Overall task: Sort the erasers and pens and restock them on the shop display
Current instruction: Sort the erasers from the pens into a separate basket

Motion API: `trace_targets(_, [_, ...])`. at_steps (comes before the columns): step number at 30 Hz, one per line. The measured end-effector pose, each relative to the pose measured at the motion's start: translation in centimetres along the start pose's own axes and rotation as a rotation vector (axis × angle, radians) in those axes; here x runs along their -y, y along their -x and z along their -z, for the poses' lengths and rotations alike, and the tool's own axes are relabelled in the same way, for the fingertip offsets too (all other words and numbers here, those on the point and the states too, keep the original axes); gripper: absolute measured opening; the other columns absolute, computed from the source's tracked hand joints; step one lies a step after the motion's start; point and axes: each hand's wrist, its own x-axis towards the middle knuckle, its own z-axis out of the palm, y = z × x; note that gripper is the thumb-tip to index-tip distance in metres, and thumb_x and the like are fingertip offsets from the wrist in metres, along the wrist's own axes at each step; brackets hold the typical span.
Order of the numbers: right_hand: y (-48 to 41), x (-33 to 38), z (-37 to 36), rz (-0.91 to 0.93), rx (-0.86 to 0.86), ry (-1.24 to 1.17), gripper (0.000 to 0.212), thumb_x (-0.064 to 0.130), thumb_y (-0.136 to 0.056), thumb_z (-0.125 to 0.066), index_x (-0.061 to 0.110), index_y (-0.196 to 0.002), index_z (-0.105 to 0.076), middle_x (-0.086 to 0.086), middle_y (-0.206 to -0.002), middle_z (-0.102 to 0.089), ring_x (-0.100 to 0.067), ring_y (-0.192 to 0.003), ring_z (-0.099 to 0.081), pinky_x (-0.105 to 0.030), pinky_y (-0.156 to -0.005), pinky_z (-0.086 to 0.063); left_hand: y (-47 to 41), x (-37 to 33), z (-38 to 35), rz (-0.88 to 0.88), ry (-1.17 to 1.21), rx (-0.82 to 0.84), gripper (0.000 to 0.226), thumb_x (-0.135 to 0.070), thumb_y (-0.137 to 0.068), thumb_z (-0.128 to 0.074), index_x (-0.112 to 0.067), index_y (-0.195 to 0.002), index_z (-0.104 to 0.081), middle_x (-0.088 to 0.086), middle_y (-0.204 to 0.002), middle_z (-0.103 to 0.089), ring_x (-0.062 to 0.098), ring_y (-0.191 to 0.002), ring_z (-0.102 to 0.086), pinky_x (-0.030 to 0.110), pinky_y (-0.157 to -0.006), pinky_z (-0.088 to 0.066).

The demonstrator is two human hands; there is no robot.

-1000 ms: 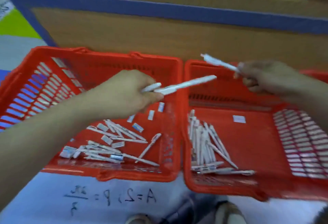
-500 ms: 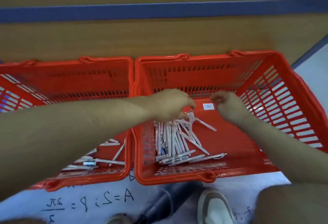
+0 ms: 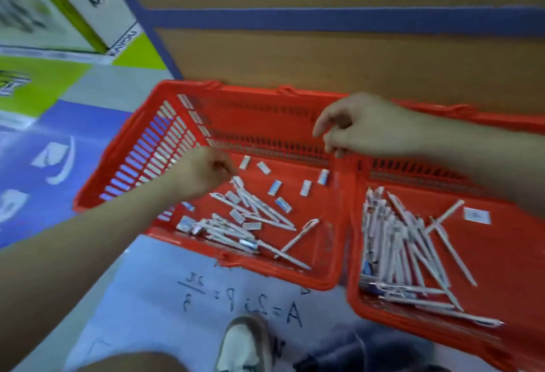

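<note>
We judged sorting in hand: our left hand point(image 3: 203, 175), fingers curled so we could not tell whether they held anything, hung over mixed white plastic pens point(image 3: 259, 212) and small white-and-blue erasers point(image 3: 275, 187) in the red slatted plastic basket point(image 3: 244, 90) at frame centre; next, one pen needed pinching free. Our right hand point(image 3: 362, 126) hovered upper centre, fingers loosely bent, empty. Half a second earlier both hands were over the sorted white pen pile point(image 3: 392, 239) in the second red basket point(image 3: 516, 268), lower right.

The right basket point(image 3: 519, 259) ran off the picture's right edge. Blur hid whether the left hand point(image 3: 200, 175) pinched anything. Print on the erasers point(image 3: 274, 187) was unreadable.
</note>
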Motion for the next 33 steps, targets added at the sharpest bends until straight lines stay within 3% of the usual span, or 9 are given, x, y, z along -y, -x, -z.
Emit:
trace_targets(4, [-4.1, 1.2, -5.1, -0.039, 0.171, 0.248, 0.022, 0.002, -0.080, -0.054, 0.012, -0.091, -0.071, -0.001, -0.072, -0.068, -0.006, -0.060, -0.062, -0.021, -0.062, -0.048, 0.7, 5.6, -2.1, -0.015, -0.155, 0.121, 0.024, -0.017, -0.078, -0.054, -0.012, -0.090, -0.075, 0.007, -0.092, -0.074, 0.022, -0.090, -0.068, 0.019, -0.074, -0.039])
trace_targets(10, [-8.2, -0.5, -13.6, -0.187, 0.209, 0.312, 0.025, 0.005, -0.085, -0.053, 0.013, -0.100, -0.072, -0.006, -0.107, -0.071, -0.022, -0.101, -0.064, -0.027, -0.083, -0.050, -2.8, 8.3, -4.6, -0.184, -0.487, 0.333, 0.030, -0.015, -0.088, -0.049, -0.022, -0.112, -0.067, 0.001, -0.112, -0.068, 0.022, -0.104, -0.062, 0.030, -0.088, -0.048])
trace_targets(13, [-9.0, -2.9, -18.4, -0.306, 0.232, 0.310, 0.025, 0.005, -0.083, -0.052, 0.012, -0.100, -0.069, -0.009, -0.113, -0.068, -0.027, -0.105, -0.062, -0.028, -0.086, -0.050, -5.3, 8.7, -5.0, -0.289, -0.603, 0.362, 0.034, -0.013, -0.087, -0.050, -0.022, -0.118, -0.063, 0.003, -0.115, -0.066, 0.024, -0.108, -0.060, 0.031, -0.088, -0.046])
trace_targets(16, [-8.6, -4.7, -21.5, -0.368, 0.258, 0.356, 0.026, 0.007, -0.083, -0.050, 0.011, -0.108, -0.060, -0.014, -0.118, -0.063, -0.031, -0.110, -0.059, -0.031, -0.086, -0.046, -6.7, 10.3, -6.2, -0.373, -0.729, 0.541, 0.037, -0.015, -0.088, -0.053, -0.019, -0.124, -0.057, 0.005, -0.124, -0.059, 0.025, -0.115, -0.055, 0.033, -0.091, -0.044])
trace_targets(20, [-7.7, -5.7, -23.5, -0.362, 0.219, 0.547, 0.034, 0.008, -0.086, -0.050, 0.012, -0.119, -0.051, -0.010, -0.123, -0.058, -0.029, -0.117, -0.054, -0.036, -0.092, -0.047, -7.3, 12.3, -8.1, -0.434, -0.845, 0.584, 0.027, -0.020, -0.091, -0.050, -0.012, -0.115, -0.058, 0.010, -0.115, -0.061, 0.030, -0.106, -0.061, 0.037, -0.084, -0.050])
trace_targets(24, [-7.9, -6.2, -23.8, -0.424, 0.210, 0.587, 0.032, 0.002, -0.083, -0.053, 0.012, -0.113, -0.056, -0.009, -0.121, -0.060, -0.028, -0.115, -0.057, -0.035, -0.087, -0.049, -8.8, 12.3, -8.6, -0.318, -0.730, 0.691, 0.025, -0.027, -0.098, -0.044, -0.014, -0.117, -0.055, 0.004, -0.104, -0.066, 0.018, -0.079, -0.061, 0.022, -0.057, -0.045])
trace_targets(25, [-8.0, -6.3, -23.7, -0.471, 0.224, 0.559, 0.029, 0.005, -0.084, -0.053, 0.011, -0.112, -0.058, -0.010, -0.121, -0.061, -0.029, -0.113, -0.059, -0.035, -0.086, -0.049, -8.9, 12.6, -8.7, -0.324, -0.695, 0.694, 0.026, -0.028, -0.098, -0.045, -0.014, -0.117, -0.056, 0.002, -0.101, -0.065, 0.017, -0.080, -0.060, 0.021, -0.056, -0.044])
trace_targets(29, [-8.3, -6.5, -23.9, -0.537, 0.295, 0.518, 0.034, 0.035, -0.084, -0.061, 0.012, -0.110, -0.059, -0.010, -0.120, -0.061, -0.030, -0.110, -0.060, -0.033, -0.084, -0.048, -9.2, 14.0, -8.2, -0.331, -0.779, 0.720, 0.032, -0.030, -0.093, -0.051, -0.016, -0.121, -0.057, 0.005, -0.123, -0.060, 0.024, -0.111, -0.057, 0.030, -0.087, -0.046])
trace_targets(33, [-9.2, -6.1, -23.8, -0.612, 0.221, 0.330, 0.038, 0.036, -0.089, -0.044, 0.009, -0.112, -0.058, -0.016, -0.125, -0.059, -0.033, -0.114, -0.056, -0.035, -0.089, -0.045, -9.7, 14.7, -7.3, -0.346, -0.805, 0.597, 0.031, -0.022, -0.086, -0.057, -0.016, -0.117, -0.058, 0.007, -0.116, -0.063, 0.026, -0.109, -0.058, 0.034, -0.088, -0.046])
